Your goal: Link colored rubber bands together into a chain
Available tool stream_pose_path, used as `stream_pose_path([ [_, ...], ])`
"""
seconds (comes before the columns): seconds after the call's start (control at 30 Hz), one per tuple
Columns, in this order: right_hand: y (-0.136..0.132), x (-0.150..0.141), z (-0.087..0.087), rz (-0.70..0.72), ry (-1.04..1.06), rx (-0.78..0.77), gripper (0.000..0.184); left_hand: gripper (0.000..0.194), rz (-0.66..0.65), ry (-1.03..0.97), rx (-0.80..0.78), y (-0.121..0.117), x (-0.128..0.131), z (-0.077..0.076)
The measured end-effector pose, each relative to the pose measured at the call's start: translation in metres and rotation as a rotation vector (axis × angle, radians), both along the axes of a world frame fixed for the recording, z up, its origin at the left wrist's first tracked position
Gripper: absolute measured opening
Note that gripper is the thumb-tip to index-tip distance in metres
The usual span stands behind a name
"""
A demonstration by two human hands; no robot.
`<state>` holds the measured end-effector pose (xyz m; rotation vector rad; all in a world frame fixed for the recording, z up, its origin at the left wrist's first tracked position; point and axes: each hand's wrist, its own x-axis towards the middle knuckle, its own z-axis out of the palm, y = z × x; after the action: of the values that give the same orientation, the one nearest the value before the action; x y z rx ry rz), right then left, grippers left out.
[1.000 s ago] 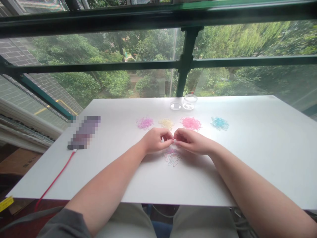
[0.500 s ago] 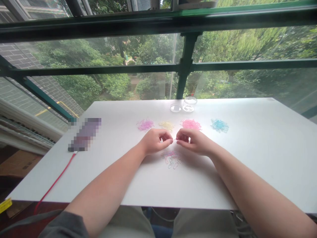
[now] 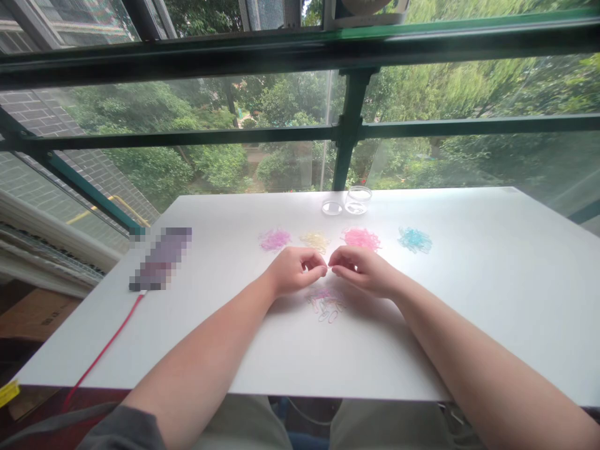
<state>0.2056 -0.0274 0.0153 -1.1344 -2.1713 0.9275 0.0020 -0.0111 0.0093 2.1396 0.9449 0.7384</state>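
My left hand (image 3: 300,270) and my right hand (image 3: 360,267) meet fingertip to fingertip above the white table (image 3: 300,362). Both are closed in a pinch on small, pale pinkish paper clips, mostly hidden by the fingers. Just below the hands lies a loose cluster of mixed paper clips (image 3: 327,305), some pink or purple, some clear. Beyond the fingers are heaps sorted by colour: purple clips (image 3: 275,239), yellow clips (image 3: 314,240), pink clips (image 3: 360,239) and, farther right, blue clips (image 3: 415,239).
A clear round container (image 3: 359,200) and its lid (image 3: 332,207) stand at the table's far edge. On the left lies a blurred-out device (image 3: 162,259) with a red cable (image 3: 105,350) running off the front edge. Green railing and glass rise behind the table.
My right hand has moved slightly left, so the fingertips are closer together and the gap between them has narrowed. The camera view has tipped up a little.
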Motion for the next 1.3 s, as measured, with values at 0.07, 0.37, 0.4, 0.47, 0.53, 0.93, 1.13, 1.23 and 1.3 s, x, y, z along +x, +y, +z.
stream_pose_path([
  [0.07,0.001,0.000,-0.001,0.002,-0.009,-0.013,0.013,0.016,-0.005,0.004,-0.008,0.000,-0.001,0.000],
  [0.37,0.000,-0.001,0.003,-0.026,-0.003,-0.044,0.014,0.018,-0.009,-0.002,-0.037,0.002,-0.003,0.002],
  [0.4,0.000,-0.001,0.003,-0.026,0.000,-0.045,0.014,0.018,-0.004,-0.005,-0.033,0.002,-0.003,0.002],
  [0.47,0.000,-0.002,0.002,-0.026,0.004,-0.046,0.013,0.017,0.000,-0.006,-0.026,0.002,-0.003,0.001],
  [0.53,0.000,-0.002,0.002,-0.022,0.012,-0.051,0.013,0.016,0.004,-0.002,-0.018,0.002,-0.002,0.001],
  [0.93,0.003,-0.004,-0.001,-0.035,0.070,0.000,0.005,0.012,0.001,-0.029,-0.058,0.001,0.001,-0.001],
  [1.13,0.009,-0.003,-0.008,-0.164,0.063,0.074,0.006,0.010,-0.059,0.004,-0.011,-0.004,0.001,0.005],
  [1.23,0.009,-0.003,-0.008,-0.191,0.061,0.065,0.005,0.009,-0.072,-0.003,0.011,-0.004,0.001,0.005],
  [1.3,0.006,-0.005,-0.007,-0.146,0.057,0.048,0.006,0.009,-0.051,-0.004,0.020,-0.003,0.001,0.003],
])
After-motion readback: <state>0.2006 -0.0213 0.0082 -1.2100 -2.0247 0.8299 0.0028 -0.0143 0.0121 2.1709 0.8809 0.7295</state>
